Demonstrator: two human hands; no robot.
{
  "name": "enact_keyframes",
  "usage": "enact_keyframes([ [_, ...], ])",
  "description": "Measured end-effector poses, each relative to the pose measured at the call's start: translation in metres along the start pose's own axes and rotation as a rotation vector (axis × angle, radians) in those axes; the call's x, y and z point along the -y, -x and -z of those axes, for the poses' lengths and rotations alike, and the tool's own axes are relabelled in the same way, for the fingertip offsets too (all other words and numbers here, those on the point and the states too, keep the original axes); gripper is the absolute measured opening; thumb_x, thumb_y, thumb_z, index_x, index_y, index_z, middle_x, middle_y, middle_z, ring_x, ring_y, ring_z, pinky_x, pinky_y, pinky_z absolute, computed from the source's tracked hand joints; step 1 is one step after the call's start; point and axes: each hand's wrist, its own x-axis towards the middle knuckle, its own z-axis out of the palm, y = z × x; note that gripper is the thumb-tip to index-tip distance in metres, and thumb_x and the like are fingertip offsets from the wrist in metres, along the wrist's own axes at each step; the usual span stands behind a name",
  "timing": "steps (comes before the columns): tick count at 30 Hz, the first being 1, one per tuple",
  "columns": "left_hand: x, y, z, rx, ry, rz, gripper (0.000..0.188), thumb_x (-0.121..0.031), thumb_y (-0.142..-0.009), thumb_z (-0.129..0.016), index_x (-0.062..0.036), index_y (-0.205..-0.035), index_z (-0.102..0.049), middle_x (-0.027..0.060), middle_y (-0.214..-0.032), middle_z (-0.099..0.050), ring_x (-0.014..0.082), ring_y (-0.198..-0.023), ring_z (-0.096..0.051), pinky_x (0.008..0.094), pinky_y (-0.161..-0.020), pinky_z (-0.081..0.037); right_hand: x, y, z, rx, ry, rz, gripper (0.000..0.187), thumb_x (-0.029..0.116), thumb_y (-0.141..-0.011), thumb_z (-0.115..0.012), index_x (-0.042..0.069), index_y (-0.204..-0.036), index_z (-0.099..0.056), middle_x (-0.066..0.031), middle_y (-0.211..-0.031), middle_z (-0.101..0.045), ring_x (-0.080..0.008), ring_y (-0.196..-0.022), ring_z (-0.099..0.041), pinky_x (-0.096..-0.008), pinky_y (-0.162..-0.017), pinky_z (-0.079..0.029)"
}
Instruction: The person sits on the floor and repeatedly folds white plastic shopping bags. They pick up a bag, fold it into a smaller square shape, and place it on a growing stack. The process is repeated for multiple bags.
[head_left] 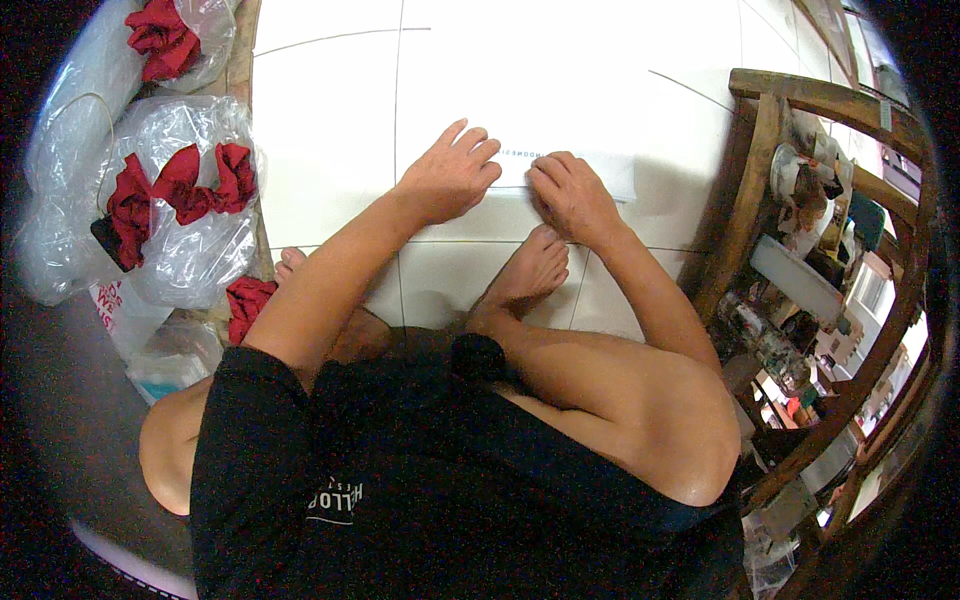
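Observation:
A thin white sheet (pixel 515 172) with a line of blue print lies flat on the white tiled floor; whether it is paper, cloth or plastic I cannot tell. At its left end, my left hand (pixel 450 175) is closed with bent fingers, the fingertips at the sheet's edge and the thumb mostly hidden. My right hand (pixel 575 200) pinches the near edge around the sheet's middle, thumb and index finger together. Beyond the right hand, the sheet's right end shows a faint layered edge. My right foot (pixel 535 265) rests on the floor just below the right hand.
Clear plastic bags (pixel 190 115) lie along the left side, with several crumpled red cloth pieces (pixel 180 185) on them. Another red piece (pixel 250 305) is near my left forearm. At the right stands a wooden rack (pixel 760 180) holding mixed items, including a glass jar (pixel 765 345).

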Motion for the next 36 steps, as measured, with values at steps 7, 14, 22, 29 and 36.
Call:
enact_keyframes([
  [7,0.000,0.001,-0.006,-0.069,-0.073,-0.046,0.014,-0.010,-0.076,-0.063,-0.0029,-0.088,-0.061,0.0151,-0.118,-0.059,0.0324,-0.119,-0.053,0.0518,-0.109,-0.038,-0.002,0.001,-0.001,-0.006,-0.016,0.010,0.034,0.009,-0.074,-0.070,0.008,-0.106,-0.058,-0.0093,-0.110,-0.060,-0.0290,-0.104,-0.058,-0.0406,-0.083,-0.050],
  [14,0.001,0.001,-0.009,-0.143,-0.053,-0.035,0.016,-0.009,-0.075,-0.061,-0.0003,-0.088,-0.061,0.0160,-0.115,-0.060,0.0318,-0.118,-0.054,0.0487,-0.107,-0.042,0.002,-0.001,-0.001,-0.010,-0.004,-0.030,0.033,0.009,-0.074,-0.071,0.008,-0.105,-0.059,-0.0094,-0.108,-0.060,-0.0298,-0.101,-0.057,-0.0410,-0.084,-0.050],
  [22,0.003,0.000,-0.004,-0.040,-0.019,-0.026,0.025,-0.016,-0.077,-0.069,-0.0011,-0.096,-0.061,0.0148,-0.120,-0.058,0.0321,-0.120,-0.052,0.0501,-0.109,-0.039,0.003,-0.004,0.001,-0.004,0.003,-0.042,0.032,0.006,-0.074,-0.069,0.007,-0.104,-0.059,-0.0098,-0.105,-0.061,-0.0295,-0.100,-0.058,-0.0403,-0.083,-0.051],
  [29,0.007,0.004,-0.004,-0.096,-0.111,-0.022,0.030,-0.019,-0.078,-0.070,-0.0027,-0.102,-0.061,0.0138,-0.120,-0.058,0.0313,-0.120,-0.052,0.0513,-0.107,-0.039,0.003,-0.004,0.000,-0.008,0.017,-0.020,0.031,0.007,-0.075,-0.066,0.006,-0.106,-0.058,-0.0103,-0.104,-0.063,-0.0295,-0.098,-0.060,-0.0402,-0.083,-0.052],
  [36,-0.034,0.027,-0.005,0.092,-0.008,-0.106,0.022,-0.014,-0.079,-0.059,-0.0031,-0.098,-0.063,0.0110,-0.116,-0.061,0.0207,-0.093,-0.063,0.0345,-0.077,-0.049,-0.002,-0.001,-0.005,-0.046,0.032,-0.073,0.034,0.009,-0.074,-0.066,0.006,-0.107,-0.059,-0.0098,-0.105,-0.063,-0.0288,-0.098,-0.060,-0.0403,-0.081,-0.052],
])
